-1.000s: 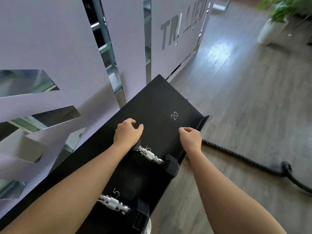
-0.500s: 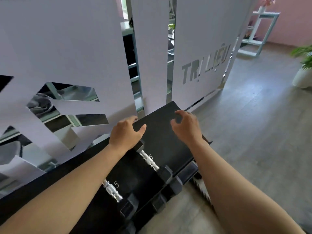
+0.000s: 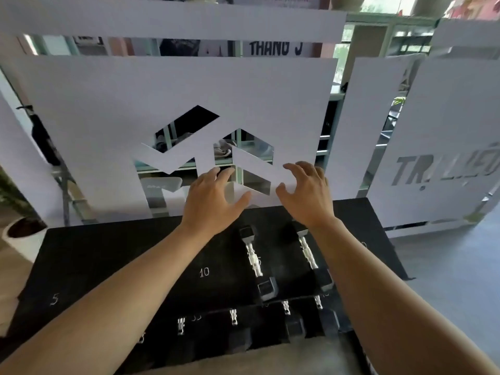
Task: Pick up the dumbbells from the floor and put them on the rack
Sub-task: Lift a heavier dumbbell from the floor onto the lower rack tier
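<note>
Hands are now lifting clear: left hand (image 3: pixel 213 203) and right hand (image 3: pixel 307 196), fingers spreading wide, holding nothing, hovering at 12 o'clock of two dumbbells (image 3: pixel 254 259) resting on the rack (image 3: pixel 113 255), whose left half is lying open.

Both arms reach forward, bare to the elbow, forearms converging toward the middle of the view. Left hand (image 3: pixel 212 203) is palm down, fingers spread and lightly curled, thumb out to the right, gripping nothing. Right hand (image 3: pixel 307 194) sits just beside it, apart, fingers clawed and splayed, also empty. Both seem to hover rather than press, though motion blur makes contact uncertain.
</note>
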Tool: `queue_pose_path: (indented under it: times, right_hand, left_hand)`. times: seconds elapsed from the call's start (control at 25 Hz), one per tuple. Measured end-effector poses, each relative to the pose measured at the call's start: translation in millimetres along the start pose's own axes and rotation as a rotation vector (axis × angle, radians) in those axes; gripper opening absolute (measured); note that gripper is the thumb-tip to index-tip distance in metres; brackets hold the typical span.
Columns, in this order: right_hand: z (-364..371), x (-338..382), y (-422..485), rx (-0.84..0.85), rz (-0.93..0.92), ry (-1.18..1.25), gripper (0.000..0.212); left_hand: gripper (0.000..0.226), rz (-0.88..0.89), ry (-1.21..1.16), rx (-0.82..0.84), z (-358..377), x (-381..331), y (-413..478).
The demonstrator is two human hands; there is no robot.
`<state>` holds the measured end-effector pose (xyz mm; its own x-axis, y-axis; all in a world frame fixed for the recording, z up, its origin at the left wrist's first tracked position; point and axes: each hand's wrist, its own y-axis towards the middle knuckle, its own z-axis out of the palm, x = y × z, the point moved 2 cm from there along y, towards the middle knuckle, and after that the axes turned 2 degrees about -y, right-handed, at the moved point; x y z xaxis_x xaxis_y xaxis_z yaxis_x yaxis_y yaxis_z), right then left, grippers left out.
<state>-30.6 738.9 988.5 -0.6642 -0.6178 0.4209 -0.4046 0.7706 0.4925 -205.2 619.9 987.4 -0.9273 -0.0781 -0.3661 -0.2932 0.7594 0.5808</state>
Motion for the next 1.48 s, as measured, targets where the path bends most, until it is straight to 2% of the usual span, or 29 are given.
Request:
queue_pose_path:
  times: [0.12, 0.36, 0.6, 0.8, 1.12, 1.36, 1.48]
  right_hand:
    - [13.1, 67.3, -39.2, 0.003, -0.057, -0.024, 0.052]
    - [47.0, 189.7, -141.8, 0.126, -0.125, -0.015, 0.056]
    - [44.7, 273.4, -235.8, 0.218, -0.238, 0.056, 0.057]
    - [48.3, 322.2, -315.9, 0.276, -0.292, 0.209, 0.059]
    - [61.4, 410.6, -432.1, 0.417, -0.190, 0.438, 0.056]
    - [104.1, 525.3, -487.8, 0.540, -0.057, 0.572, 0.055]
    - [126.1, 594.7, -502.1, 0.556, 0.072, 0.684, 0.051]
  left_hand:
    - [0.065, -0.056, 0.009, -0.039, -55.3, 37.3, -54.2]
    - [0.060, -0.187, -0.009, -0.059, -155.8, 109.1, -192.6]
    - [0.056, -0.362, 0.043, -0.131, -238.6, 129.9, -316.2]
    - [0.053, -0.541, 0.087, -0.097, -292.7, 112.5, -416.7]
    - [0.052, -0.742, 0.130, -0.131, -399.7, 135.5, -542.8]
    - [0.027, -0.891, -0.060, -0.132, -480.6, 220.9, -619.5]
    - [0.029, -0.931, -0.173, -0.110, -523.3, 279.4, -651.8]
